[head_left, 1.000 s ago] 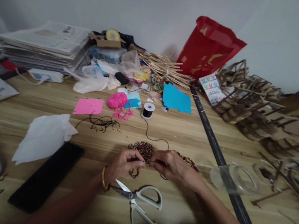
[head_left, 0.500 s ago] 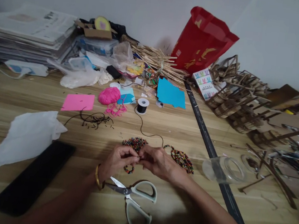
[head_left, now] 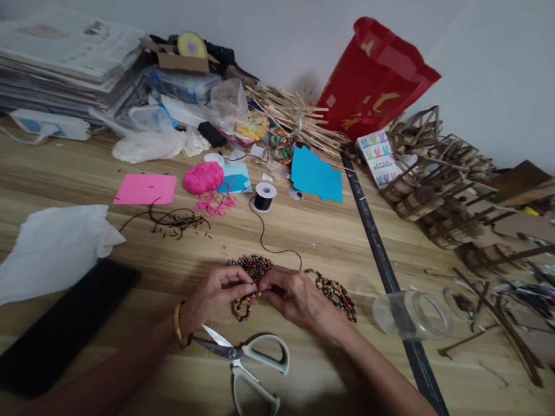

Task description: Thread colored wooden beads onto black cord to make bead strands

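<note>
1. Far left on the wooden table (head_left: 334,241) lies a white tissue (head_left: 49,250), and just near of it a black phone (head_left: 61,327) lies flat.
2. My left hand (head_left: 215,292), with a gold bangle (head_left: 176,325) at the wrist, has its fingertips pressed together, pinching a short strand of coloured beads (head_left: 242,304) that curls down just below them.
3. Near of my hands lie open scissors (head_left: 249,372) with pale handles, blades pointing left.
4. Just beyond my fingertips sits a pile of loose beads (head_left: 251,264), close to touching both hands.
5. My right hand (head_left: 297,297) meets the left one, fingers closed in a pinch on the same strand; I cannot tell exactly what part it grips.
6. A black cord (head_left: 268,244) runs from a spool (head_left: 264,196), farther off, toward my right hand.
7. Right of that hand lie finished bead loops (head_left: 338,292), then a clear jar (head_left: 410,314) on its side.
</note>
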`<state>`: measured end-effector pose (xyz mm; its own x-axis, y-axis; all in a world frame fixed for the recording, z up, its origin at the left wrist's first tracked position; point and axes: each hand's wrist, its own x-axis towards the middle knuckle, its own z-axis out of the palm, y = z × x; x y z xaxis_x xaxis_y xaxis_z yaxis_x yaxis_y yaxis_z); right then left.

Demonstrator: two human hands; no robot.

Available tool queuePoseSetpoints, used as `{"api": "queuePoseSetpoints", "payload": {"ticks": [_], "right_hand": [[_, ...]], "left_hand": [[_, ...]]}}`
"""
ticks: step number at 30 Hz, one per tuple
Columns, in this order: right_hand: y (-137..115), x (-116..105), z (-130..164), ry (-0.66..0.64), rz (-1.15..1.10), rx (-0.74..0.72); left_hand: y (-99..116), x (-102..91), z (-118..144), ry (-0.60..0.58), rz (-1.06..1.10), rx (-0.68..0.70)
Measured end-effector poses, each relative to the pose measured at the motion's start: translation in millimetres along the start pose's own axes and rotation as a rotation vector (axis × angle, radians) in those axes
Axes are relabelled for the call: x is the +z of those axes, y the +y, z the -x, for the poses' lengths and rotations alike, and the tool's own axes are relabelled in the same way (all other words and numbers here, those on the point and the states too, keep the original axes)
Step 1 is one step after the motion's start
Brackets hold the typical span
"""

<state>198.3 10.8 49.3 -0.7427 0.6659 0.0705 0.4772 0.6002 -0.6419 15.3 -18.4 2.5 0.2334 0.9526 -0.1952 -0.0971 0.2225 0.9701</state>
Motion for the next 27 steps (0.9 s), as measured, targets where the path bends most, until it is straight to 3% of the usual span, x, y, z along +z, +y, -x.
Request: {"api": "queuePoseSetpoints", "payload": {"ticks": [13, 20, 27], "right_hand": [[2, -13, 4, -0.038, 0.063, -0.098], [-5, -27, 9, -0.091, 0.033, -0.133], [-9, -39, 15, -0.127, -0.025, -0.112]], "left_hand": [[0, -6.6, 0, -0.029, 0.023, 0.02], [0, -16.7, -4, 0.083, -0.008, 0.206], [0, -25.4, -7, 0.236, 0.036, 0.2]]}}
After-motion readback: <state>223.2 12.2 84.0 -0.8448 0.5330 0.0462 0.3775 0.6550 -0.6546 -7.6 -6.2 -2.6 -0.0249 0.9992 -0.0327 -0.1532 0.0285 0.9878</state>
